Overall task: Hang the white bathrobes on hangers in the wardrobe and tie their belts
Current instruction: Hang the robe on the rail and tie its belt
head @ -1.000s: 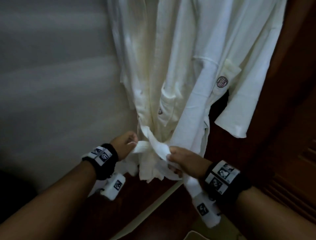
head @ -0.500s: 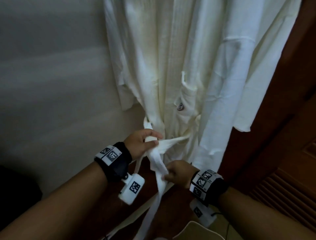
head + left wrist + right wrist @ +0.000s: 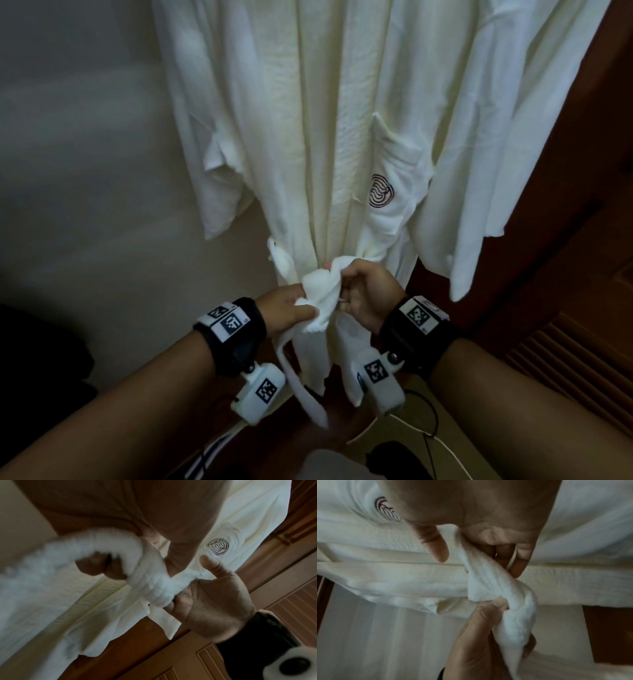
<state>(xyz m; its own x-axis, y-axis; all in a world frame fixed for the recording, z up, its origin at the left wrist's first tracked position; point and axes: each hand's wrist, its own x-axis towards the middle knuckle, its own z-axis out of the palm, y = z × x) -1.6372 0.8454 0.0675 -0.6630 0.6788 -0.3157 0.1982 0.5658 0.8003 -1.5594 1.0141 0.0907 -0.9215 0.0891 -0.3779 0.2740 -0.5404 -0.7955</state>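
A white bathrobe (image 3: 322, 137) with a swirl logo on its pocket (image 3: 382, 195) hangs in front of me. Its white belt (image 3: 322, 291) is gathered at the waist, and loose ends (image 3: 301, 383) dangle below. My left hand (image 3: 301, 306) grips the bunched belt from the left, fingers (image 3: 96, 566) curled round it. My right hand (image 3: 346, 284) pinches the belt from the right, holding a strand (image 3: 481, 572) between thumb and fingers. The two hands almost touch at the knot (image 3: 150, 588). The hanger is out of view.
More white robe cloth (image 3: 507, 137) hangs to the right, against the dark wooden wardrobe side (image 3: 589, 171). A louvred wooden panel (image 3: 565, 359) is at the lower right. A pale wall (image 3: 85, 171) is on the left. Cables (image 3: 428, 428) lie on the floor below.
My hands have come together at the robe's waist. The right hand has risen from below the left to the same height, and the belt is now bunched between them. The view has drawn closer.
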